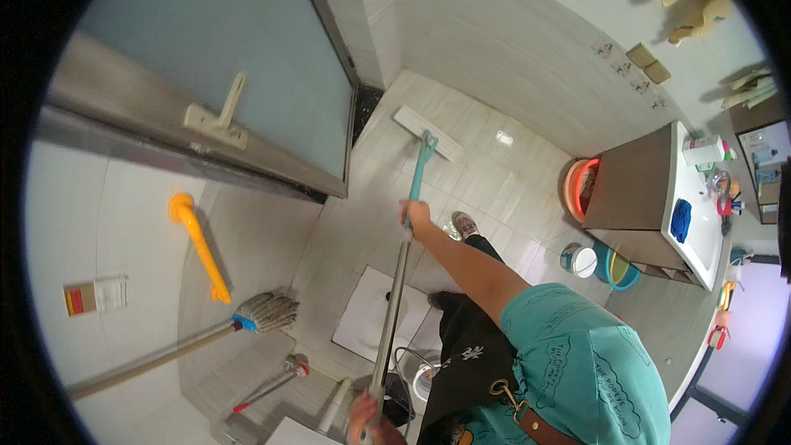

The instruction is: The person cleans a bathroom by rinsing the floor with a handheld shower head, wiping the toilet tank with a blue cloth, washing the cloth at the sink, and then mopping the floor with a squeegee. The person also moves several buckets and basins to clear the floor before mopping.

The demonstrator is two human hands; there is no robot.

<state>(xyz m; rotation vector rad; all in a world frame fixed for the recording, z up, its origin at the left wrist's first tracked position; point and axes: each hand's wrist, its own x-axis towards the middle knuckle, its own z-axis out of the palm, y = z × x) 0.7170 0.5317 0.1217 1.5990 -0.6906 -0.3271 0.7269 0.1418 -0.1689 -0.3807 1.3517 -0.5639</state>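
Observation:
My right hand [417, 219] is wrapped around the teal lower grip of a flat floor mop. My left hand [364, 417], low in the picture and slightly blurred, holds the upper part of its metal pole [395, 309]. The mop's white flat head [427, 134] lies on the tiled floor [494, 161] beyond my right hand, near the wall corner. My patterned shoe [465, 224] rests on the floor just right of the pole. A black apron [473, 352] hangs on my front.
A frosted door [247, 43] stands at upper left. A string mop [266, 312] and yellow grab bar [201, 241] are at left. A squat toilet [377, 309] is under the pole. Buckets [581, 261], basins [576, 188] and a sink cabinet [636, 179] stand at right.

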